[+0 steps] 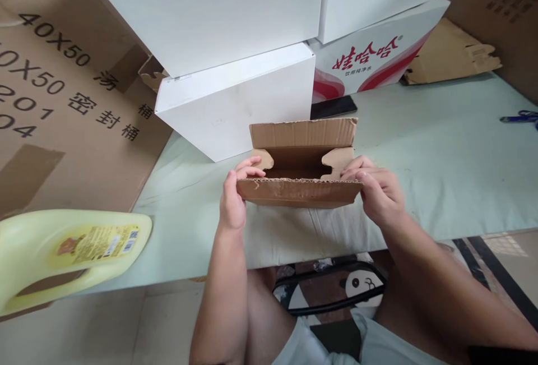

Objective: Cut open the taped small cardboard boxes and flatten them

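A small brown cardboard box sits near the front edge of the cloth-covered table, its top open. Its back flap stands up, and the side flaps lean partly over the dark opening; the inside is too dark to make out. At the box's left corner, my left hand grips the front flap, thumb outside and fingers by the left side flap. My right hand pinches the opposite corner the same way, its fingers at the right side flap.
White boxes are stacked behind, beside a printed red-and-white carton. A black phone-like slab lies before them. Large cartons and a yellow bottle stand at left. A blue object lies far right.
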Demonstrator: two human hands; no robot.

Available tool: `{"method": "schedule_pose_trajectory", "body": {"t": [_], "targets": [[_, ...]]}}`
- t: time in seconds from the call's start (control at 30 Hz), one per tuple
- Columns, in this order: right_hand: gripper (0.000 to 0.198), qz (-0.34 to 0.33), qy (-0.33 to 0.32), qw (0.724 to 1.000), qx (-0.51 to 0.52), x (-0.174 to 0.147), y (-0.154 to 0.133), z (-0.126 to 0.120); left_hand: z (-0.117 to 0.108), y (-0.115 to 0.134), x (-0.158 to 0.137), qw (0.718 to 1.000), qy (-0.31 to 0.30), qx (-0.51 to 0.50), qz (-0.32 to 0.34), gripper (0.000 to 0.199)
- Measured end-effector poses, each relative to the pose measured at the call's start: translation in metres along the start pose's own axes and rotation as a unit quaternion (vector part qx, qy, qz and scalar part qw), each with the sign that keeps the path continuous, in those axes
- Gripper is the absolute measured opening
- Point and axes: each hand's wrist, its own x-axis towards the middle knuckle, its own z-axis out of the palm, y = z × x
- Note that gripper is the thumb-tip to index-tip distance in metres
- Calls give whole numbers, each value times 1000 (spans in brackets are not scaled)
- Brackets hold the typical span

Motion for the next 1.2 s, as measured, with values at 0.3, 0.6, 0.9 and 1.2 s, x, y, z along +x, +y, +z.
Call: {"method": "schedule_pose_trajectory", "body": {"t": [0.3, 0.6, 0.9, 1.2], "targets": [[50, -5, 16, 1000, 4, -3, 2, 3, 4, 0, -2, 1000, 16, 10, 3, 68], [46, -22, 2, 1000, 12, -3, 4, 2, 3, -2, -2, 1000, 16, 1, 4, 67], [59, -47, -30, 998, -1, 0, -1, 0, -1, 0, -1, 1000, -5, 11, -4, 67], [42, -41, -32, 995, -82, 1, -5, 0, -6, -9, -1, 997, -24, 35, 57, 66]]}}
